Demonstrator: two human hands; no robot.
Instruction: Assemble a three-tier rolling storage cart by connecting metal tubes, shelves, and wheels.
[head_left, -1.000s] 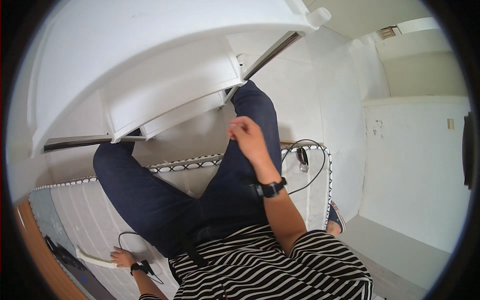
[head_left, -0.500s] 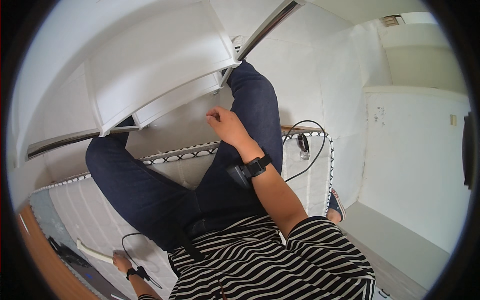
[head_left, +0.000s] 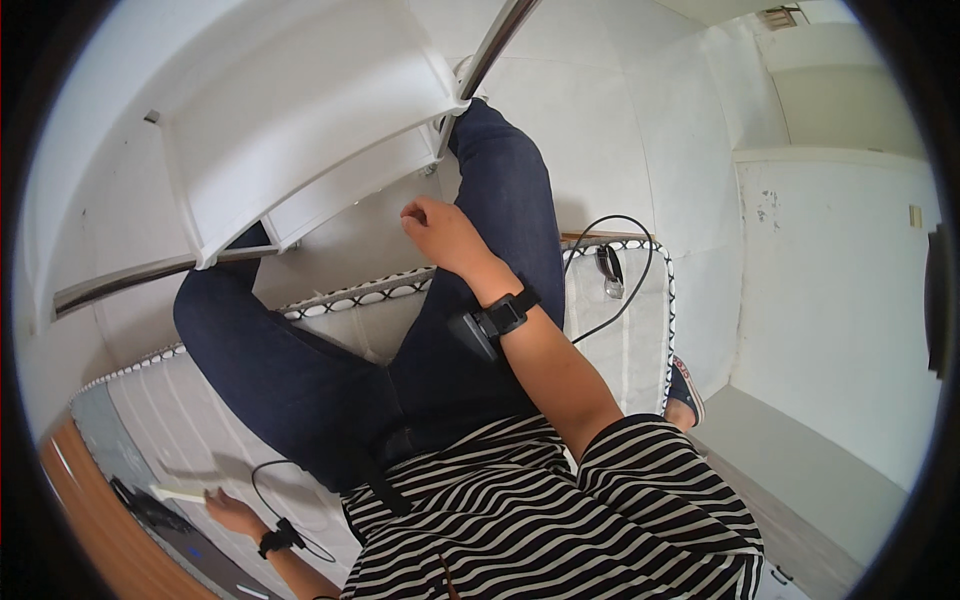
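Observation:
My left hand (head_left: 234, 514) is at the lower left, over the pale bedding. Its fingers are closed on one end of a short cream-coloured strip (head_left: 180, 495), whose free end points left. What the strip is, I cannot make out. A thin black cable (head_left: 254, 484) loops beside this hand, which wears a black wrist strap. Above my right thigh hovers my right hand (head_left: 438, 233), its fingers curled in and nothing showing in them. A black strap with a dark box-shaped device (head_left: 491, 326) sits on that wrist.
I sit on a grey padded mattress (head_left: 615, 355). Before me stands a white shelf unit (head_left: 310, 130) with metal legs. Sunglasses (head_left: 609, 270) lie to the right, inside a black cable loop (head_left: 650, 262). Dark items (head_left: 150, 510) lie at far left; a person's shoe (head_left: 688, 392) shows at right.
My left hand has shifted slightly up and left, and the cream strip has turned nearly level. My right hand keeps its curled pose; the view has shifted a little.

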